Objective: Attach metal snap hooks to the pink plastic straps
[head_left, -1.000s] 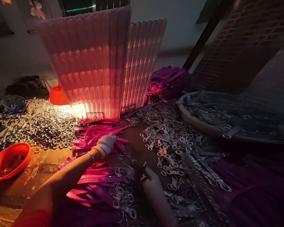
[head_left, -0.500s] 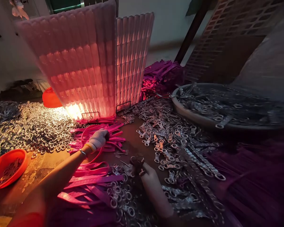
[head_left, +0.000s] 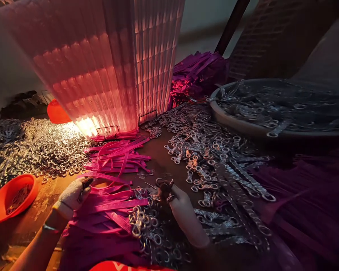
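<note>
My left hand (head_left: 75, 194), in a pale glove with dark fingertips, is closed at the left edge of the pink straps (head_left: 113, 205). A pink strap runs from its fingertips, pinched between them. My right hand (head_left: 172, 194) has dark-covered fingertips and is curled closed beside the ringed ends of the straps; what it holds, if anything, is too dark to make out. Below and between the hands lie metal rings (head_left: 141, 220) on the strap ends. Another bunch of pink straps (head_left: 121, 156) lies just beyond my hands.
Upright ribbed translucent panels (head_left: 101, 75) stand behind. Silvery ringed pieces (head_left: 53, 150) are heaped at left, others (head_left: 206, 150) at right. A red bowl (head_left: 31, 195) sits at left, a large basin (head_left: 223, 114) at right. Purple straps (head_left: 200, 73) are piled behind.
My left hand has moved from the far strap bunch back toward me and left, with a strap now at its fingertips. My right hand has stayed nearly in place. The view has tipped downward.
</note>
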The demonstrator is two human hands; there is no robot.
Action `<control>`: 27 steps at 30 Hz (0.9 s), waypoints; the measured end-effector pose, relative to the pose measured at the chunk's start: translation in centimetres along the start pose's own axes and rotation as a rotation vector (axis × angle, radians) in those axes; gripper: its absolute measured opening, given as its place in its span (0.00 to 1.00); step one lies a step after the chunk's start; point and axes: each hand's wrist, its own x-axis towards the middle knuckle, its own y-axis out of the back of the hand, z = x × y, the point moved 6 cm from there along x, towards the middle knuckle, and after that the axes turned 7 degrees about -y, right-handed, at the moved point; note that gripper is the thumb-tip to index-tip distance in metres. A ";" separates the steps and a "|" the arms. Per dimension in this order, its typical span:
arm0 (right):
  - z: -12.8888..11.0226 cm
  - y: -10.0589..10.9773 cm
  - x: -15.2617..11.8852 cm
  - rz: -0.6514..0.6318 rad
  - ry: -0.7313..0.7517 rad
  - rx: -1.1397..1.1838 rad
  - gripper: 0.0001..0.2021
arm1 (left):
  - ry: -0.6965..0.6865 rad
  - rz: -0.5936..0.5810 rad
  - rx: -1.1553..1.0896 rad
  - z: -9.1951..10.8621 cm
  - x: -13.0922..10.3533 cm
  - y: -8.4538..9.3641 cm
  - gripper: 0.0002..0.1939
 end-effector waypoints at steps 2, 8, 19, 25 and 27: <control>0.1 0.2 0.0 0.011 0.005 -0.020 0.17 | 0.112 -0.066 -0.016 -1.5 -1.2 0.9 0.15; 1.1 0.3 0.0 0.012 -0.030 -0.043 0.20 | -0.178 -0.215 0.352 0.7 -1.9 -4.5 0.17; 0.4 1.1 -0.3 0.070 0.090 -0.237 0.17 | -0.355 -0.449 0.794 -0.4 4.9 -16.0 0.08; -2.1 -0.7 -1.4 -0.019 0.274 -0.392 0.20 | -0.195 -0.526 0.595 1.2 1.1 -13.6 0.13; -4.1 -2.1 -2.1 -0.072 0.379 -0.489 0.23 | -0.081 -0.546 0.424 1.5 -1.0 -12.7 0.18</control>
